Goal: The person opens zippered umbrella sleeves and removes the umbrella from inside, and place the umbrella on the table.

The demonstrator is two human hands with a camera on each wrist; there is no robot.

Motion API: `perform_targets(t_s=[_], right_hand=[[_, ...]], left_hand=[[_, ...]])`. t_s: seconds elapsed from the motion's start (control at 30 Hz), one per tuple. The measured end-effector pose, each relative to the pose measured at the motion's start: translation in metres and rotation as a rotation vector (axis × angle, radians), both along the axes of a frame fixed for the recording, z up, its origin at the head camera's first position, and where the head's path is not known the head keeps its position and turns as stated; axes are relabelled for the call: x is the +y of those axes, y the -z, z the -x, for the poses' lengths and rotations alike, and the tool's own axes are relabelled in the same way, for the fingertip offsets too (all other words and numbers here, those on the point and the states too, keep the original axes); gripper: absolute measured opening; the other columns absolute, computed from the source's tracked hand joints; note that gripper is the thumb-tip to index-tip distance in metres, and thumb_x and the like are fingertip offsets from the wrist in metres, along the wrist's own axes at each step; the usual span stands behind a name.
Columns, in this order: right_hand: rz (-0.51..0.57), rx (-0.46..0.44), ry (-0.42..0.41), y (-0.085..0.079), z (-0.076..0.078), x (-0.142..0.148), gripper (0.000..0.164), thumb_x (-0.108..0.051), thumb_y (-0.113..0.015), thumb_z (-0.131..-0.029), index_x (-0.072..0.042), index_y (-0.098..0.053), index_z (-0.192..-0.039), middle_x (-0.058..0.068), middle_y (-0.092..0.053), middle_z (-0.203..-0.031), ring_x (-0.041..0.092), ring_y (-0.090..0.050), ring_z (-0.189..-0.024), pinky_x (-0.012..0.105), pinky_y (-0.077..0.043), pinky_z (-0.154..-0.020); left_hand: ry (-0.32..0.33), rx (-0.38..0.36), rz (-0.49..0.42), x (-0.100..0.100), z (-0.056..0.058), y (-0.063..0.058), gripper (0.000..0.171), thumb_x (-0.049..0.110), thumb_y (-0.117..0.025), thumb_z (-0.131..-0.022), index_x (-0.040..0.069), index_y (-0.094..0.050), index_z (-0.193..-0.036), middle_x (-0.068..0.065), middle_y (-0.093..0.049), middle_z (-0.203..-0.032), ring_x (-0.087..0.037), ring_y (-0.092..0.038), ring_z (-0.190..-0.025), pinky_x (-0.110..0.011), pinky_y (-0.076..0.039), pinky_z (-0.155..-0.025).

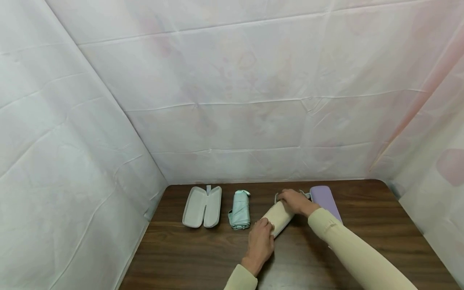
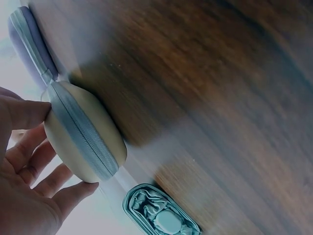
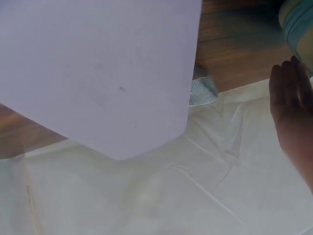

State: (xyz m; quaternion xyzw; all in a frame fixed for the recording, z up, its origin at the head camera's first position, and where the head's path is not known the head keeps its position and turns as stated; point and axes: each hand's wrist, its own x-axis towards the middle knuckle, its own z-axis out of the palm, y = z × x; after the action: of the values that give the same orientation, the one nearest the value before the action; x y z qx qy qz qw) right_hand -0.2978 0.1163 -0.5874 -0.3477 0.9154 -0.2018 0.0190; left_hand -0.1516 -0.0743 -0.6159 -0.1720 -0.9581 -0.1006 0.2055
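Note:
A cream zippered case point(image 1: 278, 218) lies slantwise on the table between both hands. My left hand point(image 1: 260, 240) holds its near end, with thumb and fingers spread around the shell in the left wrist view. There the case's grey-blue zipper band point(image 2: 80, 128) runs along its side and looks closed. Over the far end of the case bends my right hand point(image 1: 294, 201), holding it there; its fingertips are partly hidden in the head view. In the right wrist view the right hand's fingers point(image 3: 291, 88) touch the edge of the case.
Just right of the right hand lies a purple case point(image 1: 325, 201) with a grey fabric tab point(image 3: 203, 91). A folded mint umbrella point(image 1: 240, 209) lies left of the cream case. Farther left, a pale grey case point(image 1: 195, 207) lies spread open. White sheeting point(image 1: 232, 129) rises behind the wooden table point(image 1: 170, 257).

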Motion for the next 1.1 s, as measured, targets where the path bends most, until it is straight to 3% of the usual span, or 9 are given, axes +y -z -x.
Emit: perform_targets(t_s=[0.17, 0.47, 0.67, 0.9, 1.1], right_hand=[[-0.032, -0.052, -0.018, 0.004, 0.005, -0.002, 0.026, 0.004, -0.059, -0.099, 0.002, -0.078, -0.117, 0.015, -0.07, -0.108, 0.037, -0.067, -0.105, 0.049, -0.056, -0.094], [-0.101, -0.157, -0.009, -0.002, 0.007, -0.005, 0.034, 0.004, -0.055, -0.1, 0.002, -0.074, -0.128, 0.021, -0.068, -0.123, 0.044, -0.062, -0.119, 0.055, -0.052, -0.102], [-0.153, -0.164, -0.041, -0.009, 0.009, -0.005, 0.033, 0.001, -0.056, -0.1, 0.0, -0.074, -0.127, 0.02, -0.068, -0.122, 0.043, -0.062, -0.116, 0.053, -0.054, -0.098], [-0.19, -0.134, -0.14, -0.018, 0.015, 0.003, 0.027, 0.003, -0.059, -0.1, 0.0, -0.076, -0.121, 0.016, -0.07, -0.111, 0.035, -0.065, -0.103, 0.044, -0.057, -0.088], [-0.161, -0.201, -0.182, -0.025, 0.015, 0.007, 0.029, 0.006, -0.056, -0.1, 0.001, -0.076, -0.119, 0.014, -0.07, -0.109, 0.029, -0.065, -0.098, 0.038, -0.055, -0.084]], left_hand=[[0.005, -0.031, -0.007, -0.001, 0.001, -0.001, 0.02, 0.012, -0.087, -0.081, 0.019, -0.074, -0.095, 0.006, -0.06, -0.097, -0.015, -0.064, -0.091, -0.029, -0.056, -0.072], [0.024, -0.019, -0.028, -0.003, 0.001, -0.001, 0.022, 0.009, -0.088, -0.077, 0.018, -0.073, -0.091, 0.006, -0.059, -0.094, -0.016, -0.063, -0.09, -0.027, -0.055, -0.071], [0.023, -0.021, -0.025, -0.003, 0.0, -0.002, 0.023, 0.009, -0.088, -0.076, 0.017, -0.073, -0.091, 0.006, -0.059, -0.095, -0.017, -0.064, -0.09, -0.028, -0.055, -0.071], [0.046, -0.021, -0.063, -0.004, 0.002, 0.0, 0.024, 0.006, -0.087, -0.076, 0.017, -0.073, -0.092, 0.006, -0.059, -0.095, -0.017, -0.064, -0.092, -0.027, -0.055, -0.069], [0.092, -0.032, -0.098, -0.009, 0.004, 0.001, 0.027, 0.002, -0.085, -0.074, 0.017, -0.074, -0.093, 0.006, -0.059, -0.093, -0.016, -0.063, -0.091, -0.025, -0.053, -0.07]])
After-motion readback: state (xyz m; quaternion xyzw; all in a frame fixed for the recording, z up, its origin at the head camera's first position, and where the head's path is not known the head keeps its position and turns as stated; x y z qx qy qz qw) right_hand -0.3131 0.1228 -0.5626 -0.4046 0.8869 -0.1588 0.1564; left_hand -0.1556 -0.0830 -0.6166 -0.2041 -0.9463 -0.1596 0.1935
